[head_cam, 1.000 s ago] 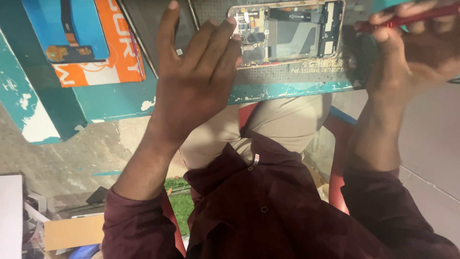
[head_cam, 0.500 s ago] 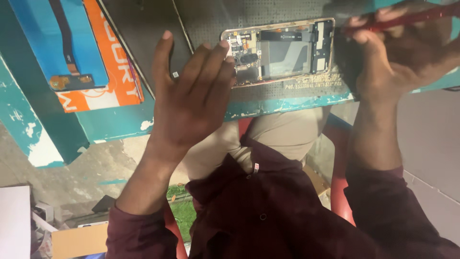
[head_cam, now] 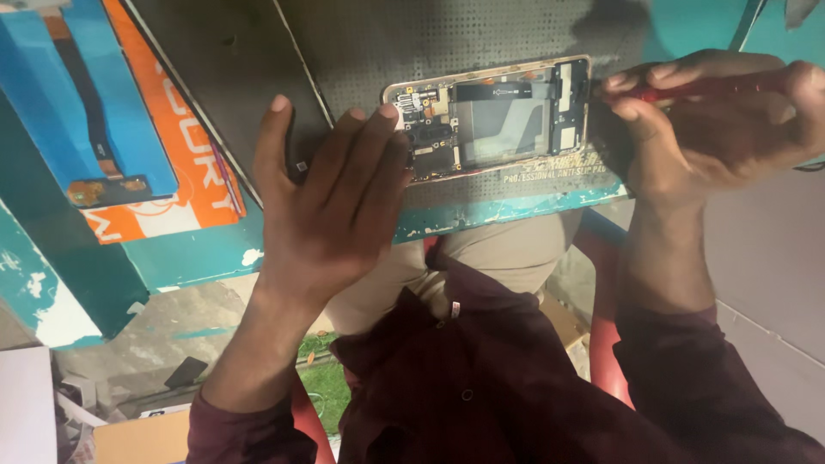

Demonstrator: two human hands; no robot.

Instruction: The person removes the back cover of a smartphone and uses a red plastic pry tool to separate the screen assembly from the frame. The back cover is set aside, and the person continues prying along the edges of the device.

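A worn teal counter [head_cam: 215, 258] with chipped paint carries a dark perforated mat [head_cam: 447, 43]. An opened phone [head_cam: 494, 116] lies on the mat; a blue-and-orange box [head_cam: 129, 129] lies at the left.

The left hand [head_cam: 331, 210] lies over the phone [head_cam: 494, 116], its fingers hiding the left end of the open back, so what sits under them can't be made out. The right hand [head_cam: 713, 129] wraps a red tool [head_cam: 713, 84]; its tip is buried behind the fingers, and whether it touches the phone is unclear. The orange and blue box [head_cam: 129, 129] runs off the top edge. The clutter on the floor [head_cam: 112, 395] is too small and dim to identify.
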